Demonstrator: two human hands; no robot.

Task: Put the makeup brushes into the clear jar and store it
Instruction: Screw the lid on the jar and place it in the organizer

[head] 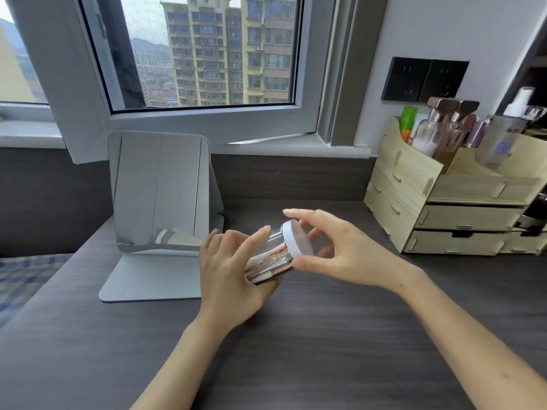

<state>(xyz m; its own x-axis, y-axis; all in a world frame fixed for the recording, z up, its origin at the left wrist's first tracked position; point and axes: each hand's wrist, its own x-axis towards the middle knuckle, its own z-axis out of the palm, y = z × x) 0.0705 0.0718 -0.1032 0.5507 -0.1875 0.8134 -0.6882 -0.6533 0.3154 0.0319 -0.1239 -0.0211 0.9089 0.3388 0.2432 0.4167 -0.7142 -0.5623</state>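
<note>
A clear jar (276, 245) is held tilted above the dark desk, its mouth pointing right and up. Inside it lie several makeup brushes (270, 261) with white handles and rose-gold ferrules. My left hand (228, 267) wraps around the jar's lower body. A round white lid (297, 239) sits on the jar's mouth, and my right hand (340, 250) grips the lid's rim with thumb below and fingers above. The jar's base is hidden behind my left hand.
A grey standing mirror (157, 196) is on the desk to the left. A light wooden drawer organiser (444, 199) with bottles stands at the right, by the wall. A window is behind, and a checked cloth (20, 279) lies at far left.
</note>
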